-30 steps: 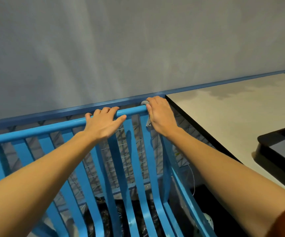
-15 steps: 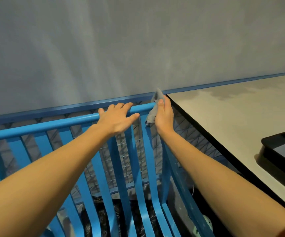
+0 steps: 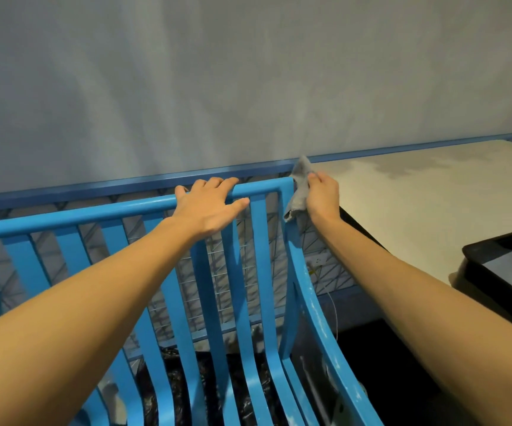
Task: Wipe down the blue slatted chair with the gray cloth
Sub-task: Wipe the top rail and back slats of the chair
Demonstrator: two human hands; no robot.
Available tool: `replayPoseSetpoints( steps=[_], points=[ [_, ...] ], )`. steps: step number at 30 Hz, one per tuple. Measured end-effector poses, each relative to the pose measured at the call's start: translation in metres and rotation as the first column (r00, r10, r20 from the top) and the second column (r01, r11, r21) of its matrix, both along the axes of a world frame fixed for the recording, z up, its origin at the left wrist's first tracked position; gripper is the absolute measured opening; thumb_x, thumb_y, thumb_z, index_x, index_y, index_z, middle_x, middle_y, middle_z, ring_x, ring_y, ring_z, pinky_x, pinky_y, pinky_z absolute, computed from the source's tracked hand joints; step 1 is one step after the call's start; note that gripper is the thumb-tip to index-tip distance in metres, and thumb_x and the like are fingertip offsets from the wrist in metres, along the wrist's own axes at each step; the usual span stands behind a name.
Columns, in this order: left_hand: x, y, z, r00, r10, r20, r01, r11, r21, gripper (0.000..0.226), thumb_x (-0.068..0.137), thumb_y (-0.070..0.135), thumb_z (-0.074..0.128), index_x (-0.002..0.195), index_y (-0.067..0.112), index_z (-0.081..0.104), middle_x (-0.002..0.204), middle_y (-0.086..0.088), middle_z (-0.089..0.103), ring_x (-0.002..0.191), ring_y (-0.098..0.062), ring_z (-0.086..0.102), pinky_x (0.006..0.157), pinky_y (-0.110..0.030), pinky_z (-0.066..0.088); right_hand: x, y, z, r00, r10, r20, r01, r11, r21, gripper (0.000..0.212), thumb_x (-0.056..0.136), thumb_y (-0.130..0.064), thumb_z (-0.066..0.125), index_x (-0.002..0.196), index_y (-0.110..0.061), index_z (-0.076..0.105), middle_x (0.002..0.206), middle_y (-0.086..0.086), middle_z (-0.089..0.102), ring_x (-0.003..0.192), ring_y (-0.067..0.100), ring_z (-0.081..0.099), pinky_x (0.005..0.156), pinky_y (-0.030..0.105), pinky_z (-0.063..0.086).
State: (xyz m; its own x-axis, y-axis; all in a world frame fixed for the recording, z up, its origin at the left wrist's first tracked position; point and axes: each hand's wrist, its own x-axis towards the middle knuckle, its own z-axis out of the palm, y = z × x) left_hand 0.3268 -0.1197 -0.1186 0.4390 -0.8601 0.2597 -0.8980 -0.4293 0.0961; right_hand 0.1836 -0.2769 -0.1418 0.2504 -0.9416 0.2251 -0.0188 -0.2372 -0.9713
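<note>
Right hand pinching small crumpled gray cloth; in head view, cloth sits against top right corner of blue slatted chair, just beside pale flat table. Left hand rests on top rail, fingers laid over it, holding nothing. Risk: cloth bunched and thinly held; a stroke down side post could snag it and drop it between chair and table.

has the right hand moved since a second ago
Yes. The right hand, gripping the gray cloth, came off the chair's top rail to the right of its corner.

Plain room: gray wall, pale table
</note>
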Motion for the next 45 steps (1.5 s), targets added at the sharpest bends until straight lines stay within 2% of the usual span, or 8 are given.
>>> replayPoseSetpoints(
  steps=[3, 6, 11, 17, 27, 33, 41, 45],
  points=[
    [-0.001, 0.000, 0.001, 1.000, -0.001, -0.012, 0.001, 1.000, -0.001, 0.060, 0.097, 0.063, 0.028, 0.150, 0.034, 0.028, 0.148, 0.002, 0.042, 0.132, -0.024, 0.038, 0.105, -0.055, 0.025, 0.012, 0.018, 0.000, 0.962, 0.169, 0.215, -0.226, 0.934, 0.275, 0.033, 0.096, -0.026, 0.048, 0.119, -0.011, 0.066, 0.084, 0.002, 0.055, 0.079, 0.016, 0.055, 0.075, 0.033, 0.048],
    [0.001, -0.001, 0.001, 0.999, 0.001, -0.033, -0.001, 1.000, 0.005, 0.061, 0.097, 0.063, 0.028, 0.151, 0.034, 0.028, 0.150, 0.003, 0.041, 0.133, -0.024, 0.038, 0.106, -0.055, 0.024, 0.004, 0.018, -0.002, 0.913, 0.220, 0.344, -0.331, 0.891, 0.309, 0.027, 0.096, -0.014, 0.048, 0.116, -0.005, 0.063, 0.083, 0.005, 0.055, 0.080, 0.019, 0.056, 0.076, 0.033, 0.049],
    [0.001, 0.000, -0.001, 1.000, 0.001, -0.017, -0.001, 1.000, -0.006, 0.060, 0.097, 0.063, 0.028, 0.150, 0.033, 0.029, 0.147, 0.002, 0.043, 0.132, -0.023, 0.039, 0.106, -0.055, 0.024, -0.023, 0.014, -0.029, 0.908, 0.376, -0.187, -0.410, 0.889, -0.202, 0.049, 0.100, -0.017, 0.051, 0.148, -0.017, 0.038, 0.129, 0.000, 0.060, 0.116, 0.008, 0.060, 0.100, 0.028, 0.050],
    [0.000, -0.001, 0.002, 1.000, 0.008, -0.015, -0.008, 1.000, 0.003, 0.059, 0.098, 0.062, 0.025, 0.148, 0.032, 0.032, 0.146, 0.002, 0.045, 0.131, -0.024, 0.040, 0.105, -0.055, 0.024, -0.015, 0.000, -0.025, 0.915, 0.358, -0.185, -0.395, 0.889, -0.233, 0.059, 0.094, -0.030, 0.064, 0.147, -0.017, 0.041, 0.127, 0.001, 0.062, 0.114, 0.008, 0.061, 0.098, 0.029, 0.052],
    [-0.005, -0.007, 0.002, 1.000, 0.007, -0.018, -0.007, 0.999, 0.034, 0.054, 0.099, 0.058, 0.025, 0.139, 0.026, 0.041, 0.139, -0.001, 0.049, 0.123, -0.025, 0.044, 0.106, -0.059, 0.025, -0.012, 0.015, -0.046, 0.919, 0.232, -0.318, -0.301, 0.935, -0.187, 0.041, 0.104, -0.042, 0.035, 0.119, -0.007, 0.049, 0.104, 0.008, 0.063, 0.091, 0.016, 0.060, 0.068, 0.022, 0.045],
    [-0.008, -0.023, 0.009, 0.999, 0.026, -0.026, -0.024, 0.997, 0.068, 0.064, 0.097, 0.065, 0.020, 0.150, 0.032, 0.030, 0.155, 0.003, 0.035, 0.139, -0.027, 0.034, 0.107, -0.059, 0.020, 0.028, 0.011, -0.025, 0.979, 0.192, 0.062, -0.195, 0.980, 0.049, 0.036, 0.104, -0.043, 0.033, 0.115, -0.021, 0.059, 0.105, 0.006, 0.060, 0.101, 0.023, 0.059, 0.095, 0.042, 0.049],
    [-0.033, -0.040, 0.003, 0.999, -0.037, 0.003, 0.036, 0.997, 0.065, 0.058, 0.101, 0.057, 0.022, 0.153, 0.033, 0.020, 0.160, 0.003, 0.024, 0.145, -0.027, 0.023, 0.113, -0.062, 0.014, 0.009, 0.015, -0.033, 0.957, 0.277, -0.091, -0.288, 0.945, -0.152, 0.048, 0.104, -0.038, 0.038, 0.146, -0.016, 0.032, 0.130, 0.002, 0.053, 0.112, 0.011, 0.052, 0.094, 0.026, 0.041],
    [-0.041, -0.049, -0.001, 0.999, -0.048, 0.010, 0.048, 0.999, 0.019, 0.054, 0.102, 0.054, 0.019, 0.152, 0.033, 0.022, 0.158, 0.002, 0.030, 0.141, -0.027, 0.029, 0.111, -0.061, 0.015, 0.009, 0.005, -0.041, 0.918, 0.383, -0.099, -0.387, 0.922, -0.015, 0.077, 0.087, -0.056, 0.047, 0.152, -0.027, 0.019, 0.148, 0.009, 0.044, 0.131, 0.024, 0.048, 0.111, 0.049, 0.038]
  ],
)
